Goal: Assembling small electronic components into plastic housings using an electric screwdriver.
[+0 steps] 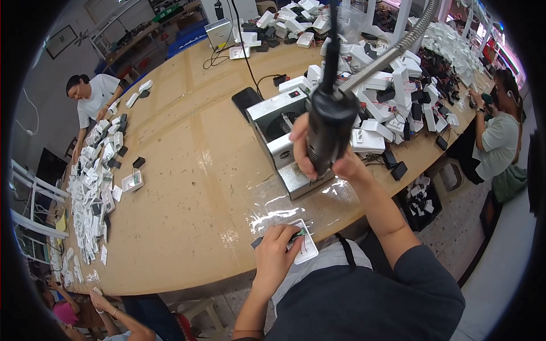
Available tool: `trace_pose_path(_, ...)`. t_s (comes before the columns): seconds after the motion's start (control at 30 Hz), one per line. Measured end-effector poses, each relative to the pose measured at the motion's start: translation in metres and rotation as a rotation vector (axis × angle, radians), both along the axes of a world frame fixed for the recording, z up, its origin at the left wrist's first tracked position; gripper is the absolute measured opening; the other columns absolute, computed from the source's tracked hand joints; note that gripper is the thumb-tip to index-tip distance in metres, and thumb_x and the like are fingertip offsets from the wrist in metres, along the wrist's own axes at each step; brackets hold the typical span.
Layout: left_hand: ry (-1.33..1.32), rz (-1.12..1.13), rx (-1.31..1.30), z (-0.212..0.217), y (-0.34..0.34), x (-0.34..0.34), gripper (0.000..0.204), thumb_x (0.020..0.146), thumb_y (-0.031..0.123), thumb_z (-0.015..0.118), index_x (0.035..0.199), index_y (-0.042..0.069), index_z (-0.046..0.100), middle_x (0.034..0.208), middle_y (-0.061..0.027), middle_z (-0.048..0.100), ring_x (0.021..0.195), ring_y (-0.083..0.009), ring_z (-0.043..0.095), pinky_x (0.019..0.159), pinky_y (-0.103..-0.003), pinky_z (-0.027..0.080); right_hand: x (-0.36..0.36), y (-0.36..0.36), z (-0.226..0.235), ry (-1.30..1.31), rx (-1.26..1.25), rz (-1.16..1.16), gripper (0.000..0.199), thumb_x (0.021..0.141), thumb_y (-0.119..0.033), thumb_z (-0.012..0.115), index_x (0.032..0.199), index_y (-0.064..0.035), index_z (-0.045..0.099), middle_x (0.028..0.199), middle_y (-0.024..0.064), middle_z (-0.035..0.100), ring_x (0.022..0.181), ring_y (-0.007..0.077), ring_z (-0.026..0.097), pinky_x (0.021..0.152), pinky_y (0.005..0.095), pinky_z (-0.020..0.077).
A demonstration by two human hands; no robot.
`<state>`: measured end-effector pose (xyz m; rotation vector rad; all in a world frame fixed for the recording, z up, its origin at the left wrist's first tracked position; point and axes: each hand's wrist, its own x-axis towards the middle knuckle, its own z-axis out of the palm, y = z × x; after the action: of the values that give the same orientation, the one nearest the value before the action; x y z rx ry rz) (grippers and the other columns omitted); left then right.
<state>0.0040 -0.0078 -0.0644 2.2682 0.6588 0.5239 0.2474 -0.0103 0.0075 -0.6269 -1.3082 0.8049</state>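
Almost upright, black power screwdriver [332, 126], pointing down

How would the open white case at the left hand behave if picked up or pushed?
The white case looks thin-walled, so probably light yet fairly stiff. Being shallow and boxy, it would likely slide, not roll. The green part inside looks small and possibly fragile.

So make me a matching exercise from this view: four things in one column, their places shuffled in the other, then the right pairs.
1. Black tool
2. White case
3. Phone
4. Bin

A. On the table, beside the metal box
B. Below the table's edge, holding white pieces
C. In the right hand
D. At the left hand

Pairs: 1-C, 2-D, 3-A, 4-B
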Motion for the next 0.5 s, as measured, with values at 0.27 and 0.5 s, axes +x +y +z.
trace_pose_path(0.27,-0.017,0.016,0.035,-0.006,-0.002,-0.001,0.017,0.084,0.013,0.073,0.097,0.006,0.067,0.093,-0.0069,0.064,0.086,-0.0270,0.062,0.069,-0.038,0.051,-0.040,0.011,-0.010,-0.265,0.096,-1.077,0.061,0.089,-0.042,0.072,0.120,0.0023,0.043,0.075,0.0029,0.059,0.060,0.0098,0.055,0.054,0.0256,0.0454)
trace_pose_path(0.5,-0.112,-0.013,0.057,-0.008,0.000,0.001,0.019,0.079,0.007,0.078,0.096,0.004,0.069,0.090,-0.0092,0.063,0.072,-0.0236,0.059,0.058,-0.033,0.047,-0.006,0.000,-0.002,-0.036,0.011,-0.335,0.090,0.079,-0.073,0.067,0.121,0.0014,0.041,0.069,0.0042,0.051,0.053,0.0094,0.051,0.047,0.0225,0.0427)
